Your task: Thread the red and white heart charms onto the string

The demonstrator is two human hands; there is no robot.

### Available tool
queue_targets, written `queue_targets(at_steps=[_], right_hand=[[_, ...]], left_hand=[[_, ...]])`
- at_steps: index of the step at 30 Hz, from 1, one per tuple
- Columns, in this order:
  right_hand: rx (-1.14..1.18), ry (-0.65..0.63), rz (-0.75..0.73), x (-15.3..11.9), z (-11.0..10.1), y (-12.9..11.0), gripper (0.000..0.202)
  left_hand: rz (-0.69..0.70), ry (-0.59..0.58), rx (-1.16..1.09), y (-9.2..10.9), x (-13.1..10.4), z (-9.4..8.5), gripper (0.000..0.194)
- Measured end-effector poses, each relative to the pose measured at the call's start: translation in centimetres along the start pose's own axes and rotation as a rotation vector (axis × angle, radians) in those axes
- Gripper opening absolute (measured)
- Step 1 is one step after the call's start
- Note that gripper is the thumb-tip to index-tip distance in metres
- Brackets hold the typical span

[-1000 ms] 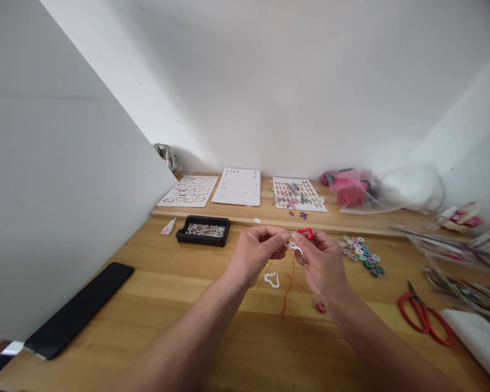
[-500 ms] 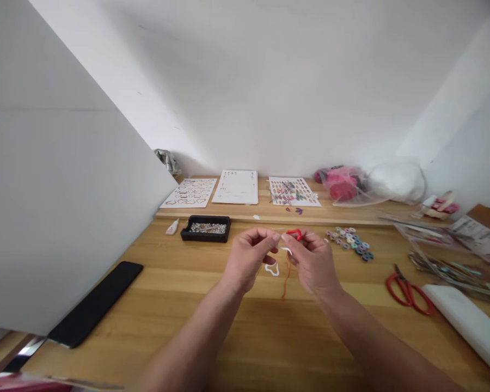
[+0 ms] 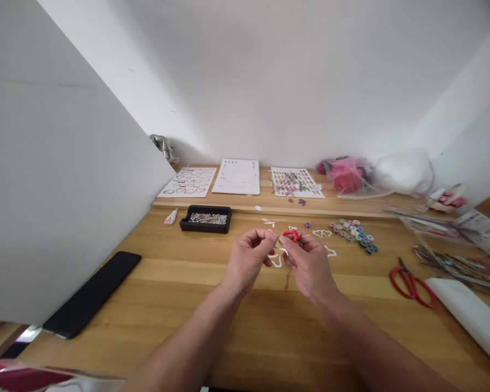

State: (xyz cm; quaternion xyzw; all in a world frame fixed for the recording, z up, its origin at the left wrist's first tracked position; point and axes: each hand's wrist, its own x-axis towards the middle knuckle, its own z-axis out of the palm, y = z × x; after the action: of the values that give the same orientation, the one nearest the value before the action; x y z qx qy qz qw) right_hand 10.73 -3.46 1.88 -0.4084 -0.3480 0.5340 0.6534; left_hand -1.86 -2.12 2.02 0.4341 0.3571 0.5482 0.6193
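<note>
Both hands meet over the middle of the wooden table. My right hand (image 3: pixel 310 264) is closed on a white curved piece (image 3: pixel 283 251) partly wrapped in red thread (image 3: pixel 291 236); a loose red tail hangs below it. My left hand (image 3: pixel 249 258) is pinched, its fingertips almost touching those of the right; what lies between them is too small to make out. White cut-out outlines lie on the table around the hands, one (image 3: pixel 276 261) under the fingers and another (image 3: pixel 330 251) just to the right.
A black tray of beads (image 3: pixel 205 228) and a small glue bottle (image 3: pixel 171 216) stand at the left. Several thread spools (image 3: pixel 353 235), red-handled scissors (image 3: pixel 411 286) and a white case (image 3: pixel 467 316) lie at the right. Printed sheets (image 3: pixel 237 177) rest on the raised back ledge (image 3: pixel 237 208).
The view has shifted slightly, and more white cut-outs and a small purple piece now show beyond the hands. Both hands keep nearly the same pose, fingertips close together.
</note>
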Motion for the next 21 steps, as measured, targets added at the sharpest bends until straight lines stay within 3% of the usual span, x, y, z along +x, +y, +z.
queue_targets(at_steps=[9,21], right_hand=[[-0.011,0.043,0.002,0.4,-0.8,0.5,0.028],[0.104,-0.072,0.174,-0.4,-0.6,1.1,0.026]], left_hand=[[-0.036,-0.009,0.036,-0.7,0.1,-0.3,0.026],[-0.048,0.037,-0.019,-1.2,0.5,-0.3,0.031]])
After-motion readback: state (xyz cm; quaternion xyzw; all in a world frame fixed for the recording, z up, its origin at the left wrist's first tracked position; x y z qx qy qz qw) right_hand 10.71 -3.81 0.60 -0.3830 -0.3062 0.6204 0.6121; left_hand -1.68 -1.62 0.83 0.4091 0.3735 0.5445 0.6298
